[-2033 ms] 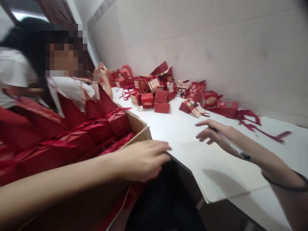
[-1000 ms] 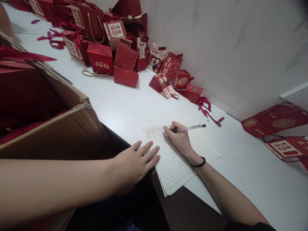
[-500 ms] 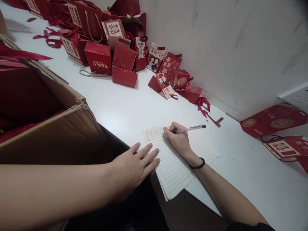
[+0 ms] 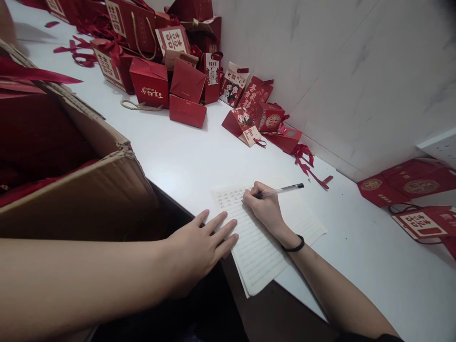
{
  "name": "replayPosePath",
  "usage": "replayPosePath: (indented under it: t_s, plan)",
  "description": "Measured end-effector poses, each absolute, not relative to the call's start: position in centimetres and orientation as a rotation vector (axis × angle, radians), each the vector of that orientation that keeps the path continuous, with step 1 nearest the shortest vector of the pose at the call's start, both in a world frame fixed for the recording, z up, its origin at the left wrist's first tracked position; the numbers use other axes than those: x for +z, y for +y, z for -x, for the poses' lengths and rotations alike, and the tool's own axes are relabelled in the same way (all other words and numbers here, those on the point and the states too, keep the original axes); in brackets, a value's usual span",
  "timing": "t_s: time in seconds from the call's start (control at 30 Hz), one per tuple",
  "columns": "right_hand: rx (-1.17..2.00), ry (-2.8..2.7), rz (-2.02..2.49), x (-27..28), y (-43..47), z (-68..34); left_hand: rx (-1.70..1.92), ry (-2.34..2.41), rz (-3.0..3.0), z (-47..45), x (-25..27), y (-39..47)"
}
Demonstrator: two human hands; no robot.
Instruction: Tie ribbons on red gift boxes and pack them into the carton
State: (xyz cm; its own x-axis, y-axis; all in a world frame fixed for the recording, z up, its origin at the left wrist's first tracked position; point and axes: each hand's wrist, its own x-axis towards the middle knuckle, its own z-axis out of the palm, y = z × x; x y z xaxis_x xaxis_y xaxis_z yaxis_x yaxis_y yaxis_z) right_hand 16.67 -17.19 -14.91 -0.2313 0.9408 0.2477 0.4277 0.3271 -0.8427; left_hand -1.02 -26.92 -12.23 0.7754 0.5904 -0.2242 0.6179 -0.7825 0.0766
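Observation:
Lined paper (image 4: 263,256) lies at the front edge of the white table, with several short rows of handwriting near its top left corner. My right hand (image 4: 265,206) rests on the sheet and grips a clear pen (image 4: 281,190) with a black cap end; its tip is at the written rows. A black band circles that wrist. My left hand (image 4: 203,247) lies flat with its fingers spread, the fingertips on the left edge of the paper, and holds nothing. Part of the page is hidden under my right hand.
Red gift boxes (image 4: 149,83) with gold and white lettering crowd the table's back left, some with ribbons (image 4: 302,159). Smaller red boxes (image 4: 272,116) stand along the marbled wall. An open cardboard box (image 4: 117,190) stands at left. Red bags (image 4: 420,223) lie at right.
The view has shifted slightly, so the boxes appear a little further right. Slightly more handwriting shows beside the pen tip. Both hands stay in about the same place on the paper.

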Motion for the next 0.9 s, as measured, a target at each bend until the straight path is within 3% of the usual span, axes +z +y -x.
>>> replayPosePath:
  t_s: [0.13,0.9]
  plan:
    - [0.799,-1.82,1.208,-15.0,-17.2,-16.7,-0.394,0.952,-2.795,0.9,-11.6,-26.9]
    - [0.778,-1.843,1.182,-15.1,-17.2,-16.7,-0.172,0.992,-2.768,1.2,-12.6,-27.2]
